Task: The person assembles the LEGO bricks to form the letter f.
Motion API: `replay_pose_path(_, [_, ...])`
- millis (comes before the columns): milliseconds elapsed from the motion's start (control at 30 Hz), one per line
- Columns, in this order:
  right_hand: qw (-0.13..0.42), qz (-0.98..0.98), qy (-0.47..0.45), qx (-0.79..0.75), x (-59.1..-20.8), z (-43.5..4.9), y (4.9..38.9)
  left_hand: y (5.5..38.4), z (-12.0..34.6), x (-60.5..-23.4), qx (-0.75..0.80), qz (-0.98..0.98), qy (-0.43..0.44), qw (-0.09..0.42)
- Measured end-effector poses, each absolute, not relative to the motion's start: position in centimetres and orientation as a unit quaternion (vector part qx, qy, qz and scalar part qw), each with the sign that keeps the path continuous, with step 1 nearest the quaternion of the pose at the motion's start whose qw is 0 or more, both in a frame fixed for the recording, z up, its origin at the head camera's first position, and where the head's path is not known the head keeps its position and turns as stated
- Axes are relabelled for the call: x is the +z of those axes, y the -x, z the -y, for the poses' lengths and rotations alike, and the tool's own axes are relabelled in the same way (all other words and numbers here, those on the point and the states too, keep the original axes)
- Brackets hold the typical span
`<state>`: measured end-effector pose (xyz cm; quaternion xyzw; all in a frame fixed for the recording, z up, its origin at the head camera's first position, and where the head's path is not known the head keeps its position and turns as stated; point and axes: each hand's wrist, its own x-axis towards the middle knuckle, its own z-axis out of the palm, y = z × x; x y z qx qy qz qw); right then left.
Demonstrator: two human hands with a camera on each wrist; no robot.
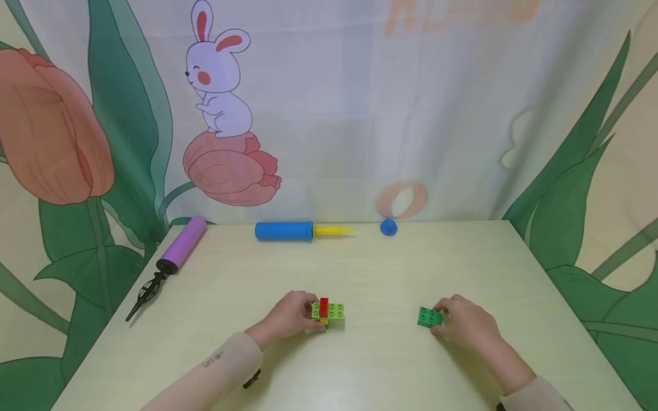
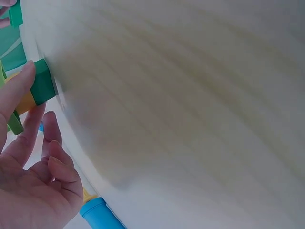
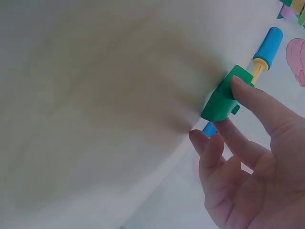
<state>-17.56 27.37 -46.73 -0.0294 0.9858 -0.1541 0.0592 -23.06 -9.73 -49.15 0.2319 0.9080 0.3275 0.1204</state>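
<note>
My left hand (image 1: 289, 314) pinches a small stack of toy building bricks (image 1: 336, 310) between thumb and fingers. A red brick (image 1: 323, 307) sits across its lime-green top layer; lower down come a yellow-orange brick (image 2: 25, 102) and a dark green brick (image 2: 43, 82), the latter right at the tabletop in the left wrist view. To the right, my right hand (image 1: 469, 324) holds a single green brick (image 1: 428, 316) by its right end, thumb on one side and fingertip on the other. Its studs face up, and the brick is close over the table, apart from the stack.
Along the back edge of the pale table (image 1: 380, 371) lie a blue hand pump (image 1: 284, 231) with a yellow nozzle and a small blue round piece (image 1: 389, 227) with a face. A purple pump (image 1: 186, 242) with a black nozzle lies at the left edge. Behind hangs a printed curtain (image 1: 329, 114).
</note>
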Motion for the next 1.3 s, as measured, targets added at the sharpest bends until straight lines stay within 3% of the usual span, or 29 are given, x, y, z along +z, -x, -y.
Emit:
replay_pose_path(400, [0.029, -0.972, 0.059, -0.224, -44.6, -26.1, 18.2, 23.1, 9.9, -49.0, 0.333, -0.908, -0.225, 0.118])
replay_pose_path(767, [-0.013, -0.938, 0.147, -0.312, -42.7, -20.8, 18.4, 22.8, 9.9, -49.2, 0.345, -0.904, -0.224, 0.117])
replay_pose_path(1300, [-0.027, -0.919, 0.206, -0.335, -42.5, -14.4, 19.5, 22.9, 9.8, -49.2, 0.351, -0.902, -0.22, 0.122])
